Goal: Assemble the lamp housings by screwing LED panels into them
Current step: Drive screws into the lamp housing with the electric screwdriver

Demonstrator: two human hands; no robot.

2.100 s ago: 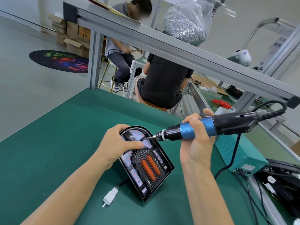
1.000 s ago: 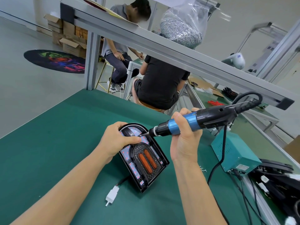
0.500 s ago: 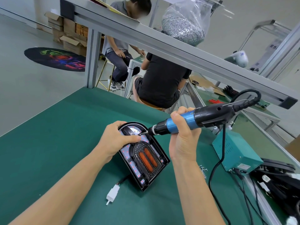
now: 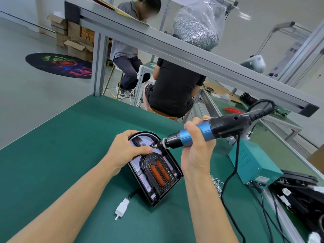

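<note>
A black arch-shaped lamp housing (image 4: 173, 185) lies on the green mat, with a white LED panel (image 4: 135, 164) dotted with red LEDs and two orange strips inside. My left hand (image 4: 125, 150) grips the housing's upper left edge, thumb reaching toward the screwdriver tip. My right hand (image 4: 196, 149) holds a blue and black electric screwdriver (image 4: 208, 131), its bit touching the panel near the top of the arch. A white connector (image 4: 121, 208) on a short cable lies below the housing.
A teal power box (image 4: 254, 165) stands at the right, cables trailing from it. Loose screws (image 4: 216, 183) lie beside my right forearm. More black housings (image 4: 301, 188) are piled at the far right. A bag of screws (image 4: 198, 27) sits on the shelf rail. Two people sit behind the bench.
The screwdriver has tilted slightly and its bit has stayed at the top of the arch. My left hand has kept its grip on the housing. The view shifted a little.
</note>
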